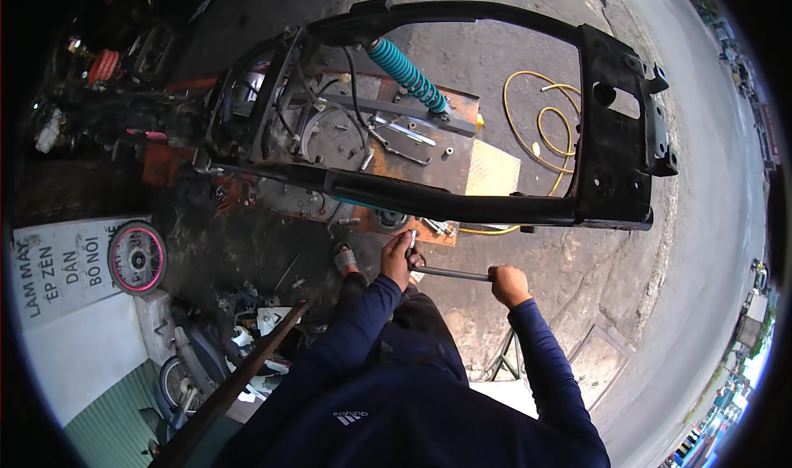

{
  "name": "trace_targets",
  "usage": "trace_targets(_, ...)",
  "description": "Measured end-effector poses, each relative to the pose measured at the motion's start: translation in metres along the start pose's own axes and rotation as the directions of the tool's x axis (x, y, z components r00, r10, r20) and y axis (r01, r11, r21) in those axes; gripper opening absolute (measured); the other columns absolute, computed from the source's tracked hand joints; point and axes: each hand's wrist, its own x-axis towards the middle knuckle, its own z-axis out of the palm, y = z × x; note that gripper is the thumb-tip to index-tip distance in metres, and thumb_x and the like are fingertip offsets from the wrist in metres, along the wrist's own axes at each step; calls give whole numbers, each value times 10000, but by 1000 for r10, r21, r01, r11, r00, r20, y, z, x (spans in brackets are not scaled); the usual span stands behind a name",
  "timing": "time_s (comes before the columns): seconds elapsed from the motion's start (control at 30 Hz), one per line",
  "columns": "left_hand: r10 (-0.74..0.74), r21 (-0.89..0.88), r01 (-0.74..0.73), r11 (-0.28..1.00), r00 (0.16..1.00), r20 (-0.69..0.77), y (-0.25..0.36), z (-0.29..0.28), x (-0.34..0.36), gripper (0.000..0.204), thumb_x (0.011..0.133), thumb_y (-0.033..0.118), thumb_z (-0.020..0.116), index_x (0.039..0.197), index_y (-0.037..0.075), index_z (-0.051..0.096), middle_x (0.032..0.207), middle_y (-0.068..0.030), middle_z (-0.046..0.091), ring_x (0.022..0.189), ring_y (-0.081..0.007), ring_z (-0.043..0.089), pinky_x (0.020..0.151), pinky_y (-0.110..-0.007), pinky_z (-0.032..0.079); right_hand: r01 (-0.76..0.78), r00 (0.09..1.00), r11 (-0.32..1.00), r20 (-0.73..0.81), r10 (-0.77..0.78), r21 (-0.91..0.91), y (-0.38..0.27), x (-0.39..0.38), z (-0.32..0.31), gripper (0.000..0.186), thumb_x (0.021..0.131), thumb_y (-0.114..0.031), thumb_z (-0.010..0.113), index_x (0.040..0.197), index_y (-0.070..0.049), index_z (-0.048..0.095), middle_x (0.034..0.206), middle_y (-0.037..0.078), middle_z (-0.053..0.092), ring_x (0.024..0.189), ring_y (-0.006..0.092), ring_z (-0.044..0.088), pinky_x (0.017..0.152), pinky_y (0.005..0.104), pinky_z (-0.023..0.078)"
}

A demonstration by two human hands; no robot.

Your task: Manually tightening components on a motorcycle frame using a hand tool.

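In front of my body a long grey socket wrench (454, 274) lies nearly level. My right hand (510, 286) is closed in a fist around the free end of its handle. My left hand (397, 258) grips the other end, where a short bright metal piece sticks up between the fingers. Just beyond my hands is the lower rail of a black motorcycle frame (396, 196); neither hand touches it. A teal coil-spring shock absorber (408, 74) slants inside the frame.
A rusty work platform (396, 164) under the frame carries loose rods, nuts and tools. A yellow hose (507, 109) coils on the ground at right. A pink-rimmed wheel (138, 258) leans against a sign at left. Motorcycle parts and a brown post (247, 367) stand lower left.
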Motion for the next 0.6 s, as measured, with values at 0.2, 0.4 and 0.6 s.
trace_targets(0.2,-168,-159,193,968,973,161,15,10,16,231,923,273,538,1024,66,559,747,-54,550,485,-68,379,468,-221,342,230,960,973,-161,-229,-8,-72,-105,-181,122,800,-107,536,896,-78,605,724,114,614,647,300,627,564,411,494)
trace_targets(0.4,-252,-258,335,906,918,307,13,3,28,209,915,250,529,1026,75,550,793,-52,559,486,-75,380,443,-208,324,212,937,945,-221,-269,-250,-127,-108,-216,99,767,-54,541,855,-13,564,732,143,583,613,294,614,554,388,481)
trace_targets(0.6,-191,-192,224,956,965,178,17,12,23,165,924,246,521,965,91,556,744,-42,555,475,-92,395,452,-254,346,-7,968,976,-248,-47,-216,-50,-57,-152,118,715,-145,585,700,-30,572,654,163,604,578,331,621,522,415,488)
